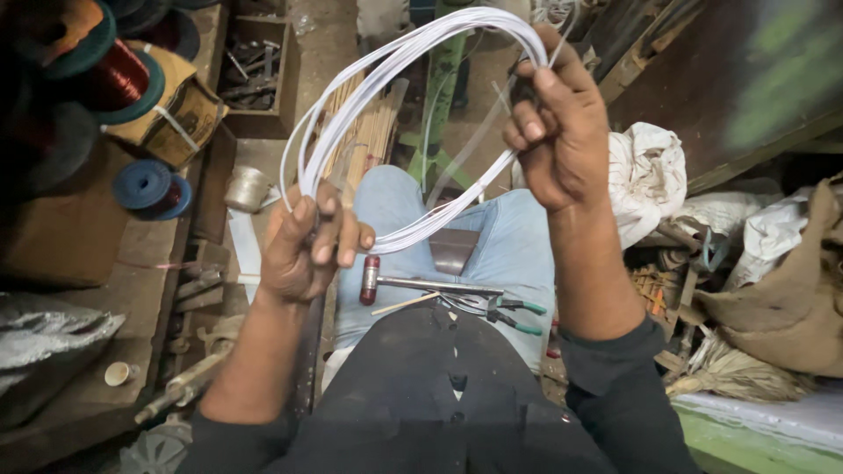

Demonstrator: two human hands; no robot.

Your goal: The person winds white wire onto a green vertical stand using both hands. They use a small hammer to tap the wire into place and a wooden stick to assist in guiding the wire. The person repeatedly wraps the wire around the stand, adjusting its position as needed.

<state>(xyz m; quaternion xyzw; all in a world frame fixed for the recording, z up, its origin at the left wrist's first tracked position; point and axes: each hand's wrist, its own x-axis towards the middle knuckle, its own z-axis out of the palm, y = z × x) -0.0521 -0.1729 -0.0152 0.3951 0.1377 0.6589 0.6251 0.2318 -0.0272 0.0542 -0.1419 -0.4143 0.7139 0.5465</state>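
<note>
A: What sits at the far left?

B: Spools (105, 75) of reddish wire with green rims, stacked at the top corner. Below them a blue spool (151, 187) lies on a brown surface (61, 237). Behind, a wooden tray (256, 75) holds dark metal bits.

A: And the left hand?

B: The left hand (309, 250) is raised above the lap, fingers (329, 230) clenched around the lower left bend of a coil (395, 66) of thin white wire. The coil is a loose oval of many strands, held in the air between both hands.

A: What lies under it?

B: The person's lap, in pale blue jeans (518, 241). Across it rests a hammer (421, 284) with a red end, a thin wooden stick (404, 304) just below, and pliers (505, 314) with green grips beside that.

A: The right hand?

B: The right hand (562, 140) is higher, fingers pinched shut on the upper right bend of the coil, near where its strands curve round.

A: Further right?

B: A crumpled white cloth (650, 175) just beside the right forearm, then a brown sack (790, 298) at the edge, with straw-like fibres (738, 373) below it.
</note>
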